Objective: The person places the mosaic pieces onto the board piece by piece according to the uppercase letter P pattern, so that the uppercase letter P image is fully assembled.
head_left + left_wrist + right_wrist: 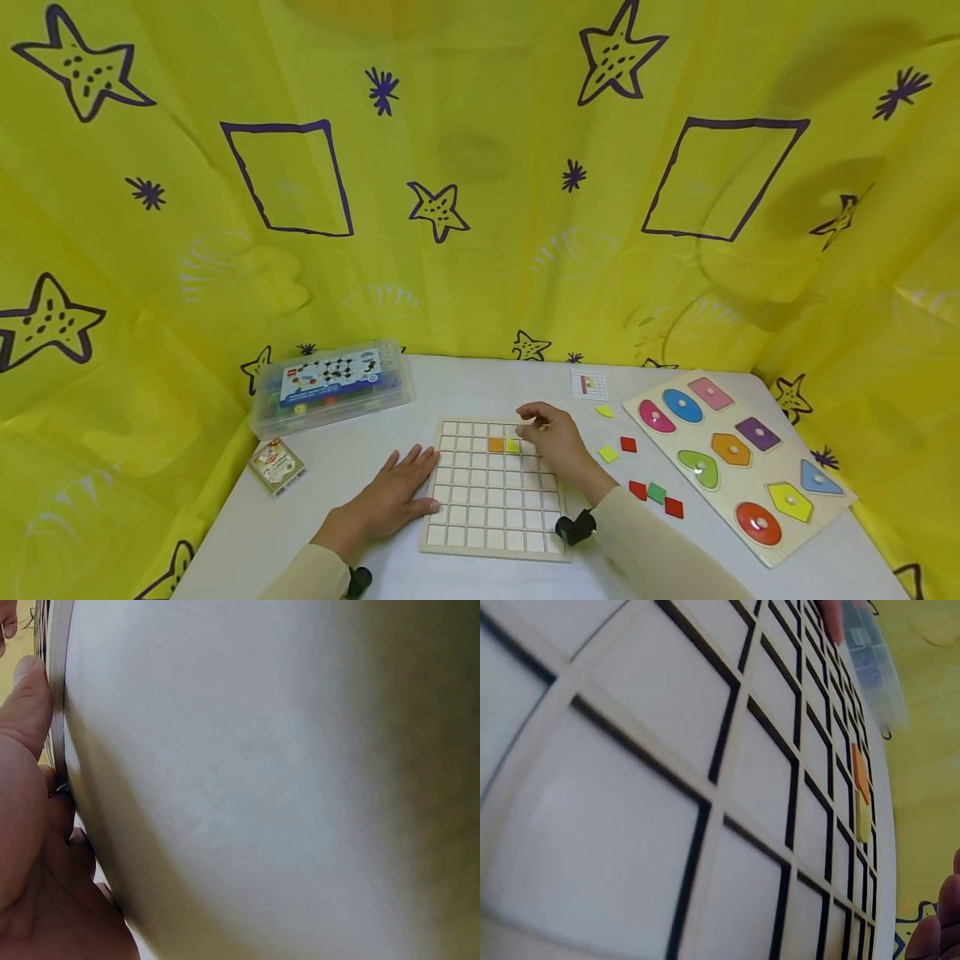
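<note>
A wooden grid board lies on the table, with an orange tile and a yellow tile side by side in its upper part. Over the board's upper right hovers my right hand, its fingers loosely bent. Thumb and index fingertips are apart, close to the yellow tile, with nothing visible between them. In the right wrist view the fingers show only at the edge, clear of the yellow tile. My left hand rests with spread fingers against the board's left edge; its thumb touches the rim.
Loose yellow tiles, red tiles and a green tile lie right of the board. Beyond them are a patterned card and a shape puzzle. A plastic case and small box stand left.
</note>
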Demonstrator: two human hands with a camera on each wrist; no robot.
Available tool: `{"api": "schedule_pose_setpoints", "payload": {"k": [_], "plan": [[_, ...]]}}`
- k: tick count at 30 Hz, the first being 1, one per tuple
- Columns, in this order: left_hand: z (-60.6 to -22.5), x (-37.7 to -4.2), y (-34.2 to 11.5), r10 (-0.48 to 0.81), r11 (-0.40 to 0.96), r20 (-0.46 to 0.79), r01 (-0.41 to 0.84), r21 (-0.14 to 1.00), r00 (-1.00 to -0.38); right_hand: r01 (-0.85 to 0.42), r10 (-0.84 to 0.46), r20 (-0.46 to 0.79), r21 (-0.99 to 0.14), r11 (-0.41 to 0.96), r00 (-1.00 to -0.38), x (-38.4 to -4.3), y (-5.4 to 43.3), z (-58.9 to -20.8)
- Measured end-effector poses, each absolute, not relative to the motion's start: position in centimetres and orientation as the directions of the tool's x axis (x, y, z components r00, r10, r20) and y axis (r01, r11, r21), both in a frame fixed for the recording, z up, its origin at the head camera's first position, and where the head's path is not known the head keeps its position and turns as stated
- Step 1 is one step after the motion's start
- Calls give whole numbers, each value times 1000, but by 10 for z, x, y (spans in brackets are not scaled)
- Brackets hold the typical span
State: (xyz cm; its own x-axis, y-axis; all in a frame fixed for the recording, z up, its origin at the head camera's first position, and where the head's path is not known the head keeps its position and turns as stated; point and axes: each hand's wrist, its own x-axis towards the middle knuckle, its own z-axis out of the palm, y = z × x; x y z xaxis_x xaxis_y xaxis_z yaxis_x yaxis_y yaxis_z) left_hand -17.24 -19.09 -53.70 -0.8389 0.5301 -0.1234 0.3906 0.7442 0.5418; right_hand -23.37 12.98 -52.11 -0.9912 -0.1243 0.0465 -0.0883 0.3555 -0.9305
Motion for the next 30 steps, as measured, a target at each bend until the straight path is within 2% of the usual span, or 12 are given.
{"api": "schedule_pose_setpoints", "payload": {"k": [12,20,30], "plan": [[-538,-171,-191,537,729,-116,390,563,-836,-94,-42,84,-885,456,-996,-237,203,-518],[-540,-172,-192,532,740,-115,394,545,-839,14,-41,-44,-836,549,-998,-226,261,-509],[-537,-172,-190,521,750,-144,372,546,-841,61,-13,-91,-753,655,-996,-225,306,-525]]}}
